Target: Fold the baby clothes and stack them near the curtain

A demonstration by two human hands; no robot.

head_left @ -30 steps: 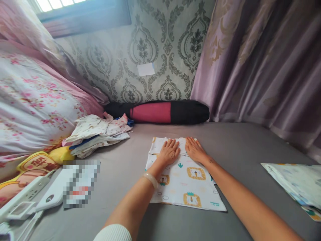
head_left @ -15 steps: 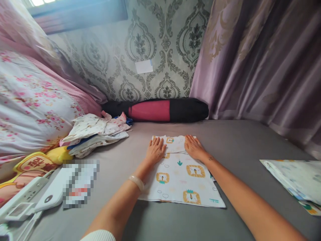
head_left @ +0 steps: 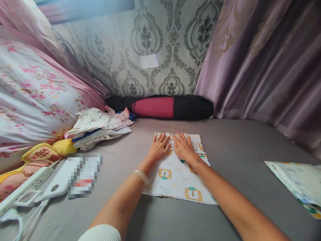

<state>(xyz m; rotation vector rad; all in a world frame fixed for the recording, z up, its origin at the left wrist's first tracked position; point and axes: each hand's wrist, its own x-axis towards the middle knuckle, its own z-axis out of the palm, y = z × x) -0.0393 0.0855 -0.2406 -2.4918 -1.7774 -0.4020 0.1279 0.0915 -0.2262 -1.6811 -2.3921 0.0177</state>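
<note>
Lying flat and a little apart, palms down, the fingers of the left hand (head_left: 159, 147) and the right hand (head_left: 184, 147) press on the lion-print cloth (head_left: 175, 184), clamped on nothing; the two hands rest side by side on its folded far band. The cloth lies on the grey bedsheet (head_left: 250, 150) in front of the person; its long axis runs away from the body toward the wall, narrower at the far end, the near edge slanting so that its right corner comes closest; one lion stands tuft up, another tuft down. The forearms hide parts of both side edges; a pale bangle (head_left: 141, 176) circles the left forearm, and the white sleeve (head_left: 101, 232) is cut off below.

To the left, a pile of clothes (head_left: 100, 125) has its layers hard to separate; a yellow plush (head_left: 43, 152) bears dark red characters too unclear to read; beside it are a white power strip (head_left: 35, 182), a white device (head_left: 59, 182) and a pixelated packet (head_left: 85, 177) with unreadable red lettering. A folded pale fabric (head_left: 298, 179) is cut off at right; beyond, a black-and-red roll (head_left: 152, 107) lies crosswise; a white card (head_left: 149, 61) on the wallpaper (head_left: 173, 50) shows no legible writing.
</note>
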